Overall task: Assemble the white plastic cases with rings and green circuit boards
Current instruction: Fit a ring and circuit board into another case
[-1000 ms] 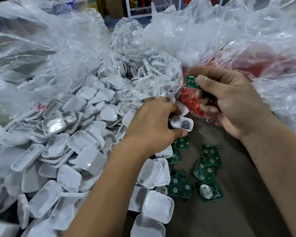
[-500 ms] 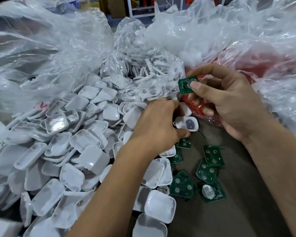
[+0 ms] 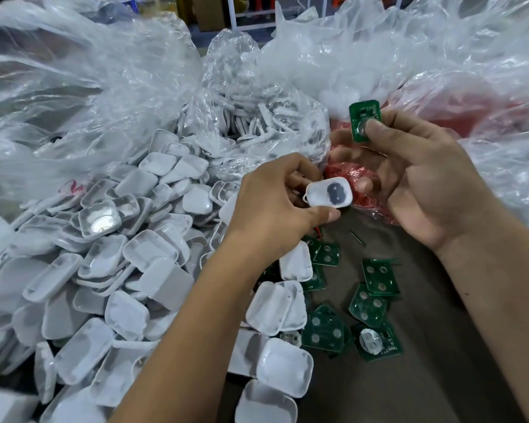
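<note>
Centre frame: left hand [image 3: 275,209] gripping white case [image 3: 329,192], hollow facing up; right hand [image 3: 422,178] pinching green circuit board [image 3: 364,120] just above; lining up board's outline with hollow, then pressing flat

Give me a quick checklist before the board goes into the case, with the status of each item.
1. Case held: ok. The left hand grips the case with its open side up.
2. Board held: ok. The right hand pinches the board.
3. Board over case: not ok. It is up and to the right, apart from the case.
4. Ring fitted: cannot tell. Only a small loop shows at the case's left edge.
5. Case interior clear: cannot tell. A dark shape sits inside.
6. Spare boards near: ok. They lie on the table.
</note>
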A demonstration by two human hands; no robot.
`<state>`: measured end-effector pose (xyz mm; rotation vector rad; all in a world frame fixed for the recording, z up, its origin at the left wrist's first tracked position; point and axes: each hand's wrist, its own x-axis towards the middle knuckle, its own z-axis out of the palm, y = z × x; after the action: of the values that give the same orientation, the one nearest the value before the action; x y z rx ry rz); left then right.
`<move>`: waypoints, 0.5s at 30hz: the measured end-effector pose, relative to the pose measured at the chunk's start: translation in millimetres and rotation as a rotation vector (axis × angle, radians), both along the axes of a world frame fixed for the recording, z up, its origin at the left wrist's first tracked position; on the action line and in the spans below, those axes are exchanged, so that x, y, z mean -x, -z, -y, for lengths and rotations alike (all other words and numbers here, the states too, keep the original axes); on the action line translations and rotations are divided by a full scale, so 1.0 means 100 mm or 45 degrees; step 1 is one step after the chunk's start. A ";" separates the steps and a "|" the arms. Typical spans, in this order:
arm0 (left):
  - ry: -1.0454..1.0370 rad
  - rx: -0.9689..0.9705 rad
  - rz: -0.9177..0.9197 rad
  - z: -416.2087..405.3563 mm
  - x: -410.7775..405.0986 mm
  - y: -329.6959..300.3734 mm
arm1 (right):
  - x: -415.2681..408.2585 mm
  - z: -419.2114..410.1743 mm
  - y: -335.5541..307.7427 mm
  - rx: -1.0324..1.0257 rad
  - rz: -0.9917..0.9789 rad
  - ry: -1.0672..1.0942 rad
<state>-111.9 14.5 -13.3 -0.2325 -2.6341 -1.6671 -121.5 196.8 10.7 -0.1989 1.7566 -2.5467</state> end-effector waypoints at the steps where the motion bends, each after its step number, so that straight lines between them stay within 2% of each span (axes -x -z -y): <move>1: -0.012 -0.035 0.008 0.00 0.00 0.00 | 0.00 0.00 0.00 -0.001 0.004 0.009; 7: -0.066 -0.099 0.006 -0.01 -0.01 -0.02 | 0.01 -0.04 0.02 -0.035 -0.081 0.018; 10: -0.104 -0.040 -0.036 -0.03 -0.01 -0.02 | -0.01 -0.01 0.01 -0.052 -0.120 0.002; 15: -0.141 -0.079 -0.064 -0.05 -0.02 -0.01 | -0.01 0.02 0.02 -0.108 -0.099 0.069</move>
<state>-109.8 19.3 -12.3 -0.1235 -2.5056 -1.6816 -120.1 194.6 8.3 -0.2540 1.9194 -2.5267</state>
